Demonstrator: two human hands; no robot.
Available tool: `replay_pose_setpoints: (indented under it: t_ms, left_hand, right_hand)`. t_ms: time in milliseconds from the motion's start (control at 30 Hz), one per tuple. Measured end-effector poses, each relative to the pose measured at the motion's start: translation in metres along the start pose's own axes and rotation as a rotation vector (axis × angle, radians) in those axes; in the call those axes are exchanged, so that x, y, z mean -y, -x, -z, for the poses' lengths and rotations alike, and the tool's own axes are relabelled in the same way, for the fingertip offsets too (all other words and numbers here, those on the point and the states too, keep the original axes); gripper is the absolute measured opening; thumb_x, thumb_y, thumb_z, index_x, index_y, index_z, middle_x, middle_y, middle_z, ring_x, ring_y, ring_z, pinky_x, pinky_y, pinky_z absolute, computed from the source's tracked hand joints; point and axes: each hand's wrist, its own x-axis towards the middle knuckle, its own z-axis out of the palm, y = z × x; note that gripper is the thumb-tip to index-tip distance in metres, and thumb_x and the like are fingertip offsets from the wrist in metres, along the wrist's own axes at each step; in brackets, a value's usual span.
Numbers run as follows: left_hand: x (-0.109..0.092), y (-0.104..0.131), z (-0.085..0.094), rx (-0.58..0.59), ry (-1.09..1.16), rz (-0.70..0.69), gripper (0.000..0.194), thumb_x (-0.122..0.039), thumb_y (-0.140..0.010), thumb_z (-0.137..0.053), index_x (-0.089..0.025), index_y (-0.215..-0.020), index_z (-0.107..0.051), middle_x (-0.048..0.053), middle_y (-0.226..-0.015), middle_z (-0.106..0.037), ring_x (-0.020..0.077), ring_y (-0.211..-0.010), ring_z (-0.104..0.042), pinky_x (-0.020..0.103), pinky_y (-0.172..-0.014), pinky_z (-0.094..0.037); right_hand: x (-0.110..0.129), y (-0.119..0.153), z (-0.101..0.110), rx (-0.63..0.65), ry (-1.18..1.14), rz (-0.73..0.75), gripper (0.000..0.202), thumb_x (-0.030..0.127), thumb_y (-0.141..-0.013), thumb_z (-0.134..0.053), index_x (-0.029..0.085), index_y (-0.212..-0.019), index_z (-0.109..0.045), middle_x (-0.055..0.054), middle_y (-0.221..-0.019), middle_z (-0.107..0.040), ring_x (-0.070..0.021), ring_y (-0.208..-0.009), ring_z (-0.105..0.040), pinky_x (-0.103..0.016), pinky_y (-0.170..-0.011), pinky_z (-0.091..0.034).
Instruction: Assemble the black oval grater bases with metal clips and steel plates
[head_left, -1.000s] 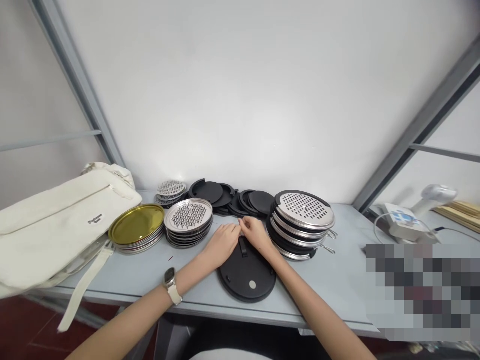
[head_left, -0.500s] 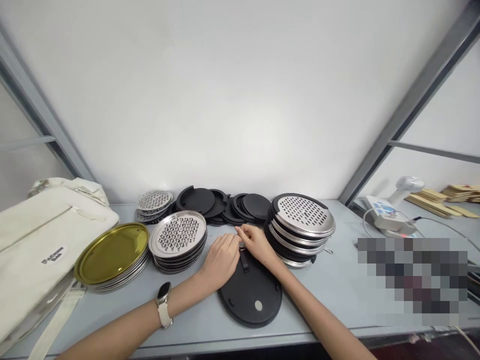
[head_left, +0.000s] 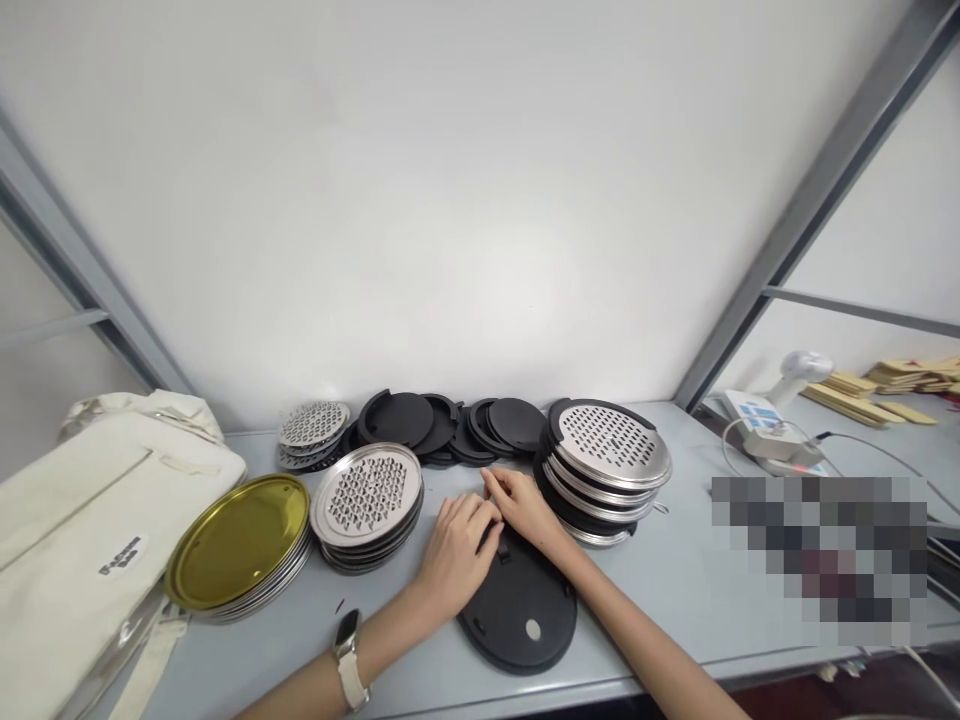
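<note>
A black round plate [head_left: 517, 622] lies on the grey table in front of me, with a small pale disc on its near part and a dark strip running up from its middle. My left hand [head_left: 459, 552] is closed over the plate's far left edge, its fingers curled inward. At the far end of the strip, the fingertips of my right hand [head_left: 526, 508] are pressed together close to the left thumb and fingers. What sits between the fingertips is hidden. Just beyond my right hand rises a stack of round metal graters [head_left: 609, 445] with black rims.
Left of my hands stand a stack of graters [head_left: 367, 495] and gold-topped round metal plates [head_left: 240, 540]. Smaller grater discs [head_left: 313, 425] and black round parts [head_left: 401, 420] line the wall. A cream bag [head_left: 97, 530] lies far left; a white device [head_left: 769, 430] stands right.
The view has shifted slightly. My left hand has rolled over, with its thumb now showing across the plate. Both hands stay together at the plate's far end.
</note>
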Motion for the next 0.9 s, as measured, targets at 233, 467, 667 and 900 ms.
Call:
replay_pose_setpoints:
  t_ms: [233,467,667,900]
  left_hand:
    - [0.0059,-0.0022,-0.0015,-0.027,0.066,0.076,0.016,-0.016,-0.094,-0.037,-0.020,-0.084,-0.049,0.002,-0.084,-0.058,0.0186,-0.080,-0.053,0.034,-0.077,-0.039]
    - [0.0083,-0.0058,-0.0030,-0.032,0.029,0.134,0.012,-0.009,-0.084,-0.041,-0.019,-0.080,-0.047,0.002,-0.080,-0.054,0.0189,-0.078,-0.051,0.035,-0.076,-0.039]
    - [0.0050,-0.0062,0.0019,0.000,0.005,0.134,0.012,-0.008,-0.081,-0.040,-0.020,-0.077,-0.043,0.002,-0.078,-0.052,0.0191,-0.076,-0.049,0.035,-0.074,-0.038]
    - [0.0039,-0.0046,0.0039,0.073,0.014,0.112,0.015,-0.006,-0.079,-0.040,-0.020,-0.075,-0.043,0.002,-0.079,-0.052,0.0193,-0.076,-0.049,0.035,-0.074,-0.038]
  right_hand:
    - [-0.0015,-0.0011,0.0008,-0.027,-0.061,-0.023,0.045,0.042,-0.098,-0.032,0.016,-0.069,-0.057,0.002,-0.060,-0.053,-0.0120,-0.057,-0.049,-0.022,-0.059,-0.035]
    - [-0.0065,-0.0005,0.0028,0.010,-0.070,-0.025,0.043,0.039,-0.097,-0.034,0.017,-0.068,-0.056,0.003,-0.057,-0.051,-0.0116,-0.055,-0.047,-0.022,-0.056,-0.032]
    - [-0.0024,0.0020,0.0049,0.031,-0.043,-0.014,0.040,0.035,-0.097,-0.035,0.017,-0.068,-0.054,0.003,-0.057,-0.052,-0.0116,-0.055,-0.048,-0.021,-0.056,-0.032]
    - [0.0003,0.0030,0.0028,0.063,0.077,0.016,0.036,0.030,-0.095,-0.038,0.019,-0.061,-0.042,0.004,-0.053,-0.045,-0.0106,-0.050,-0.039,-0.023,-0.051,-0.026]
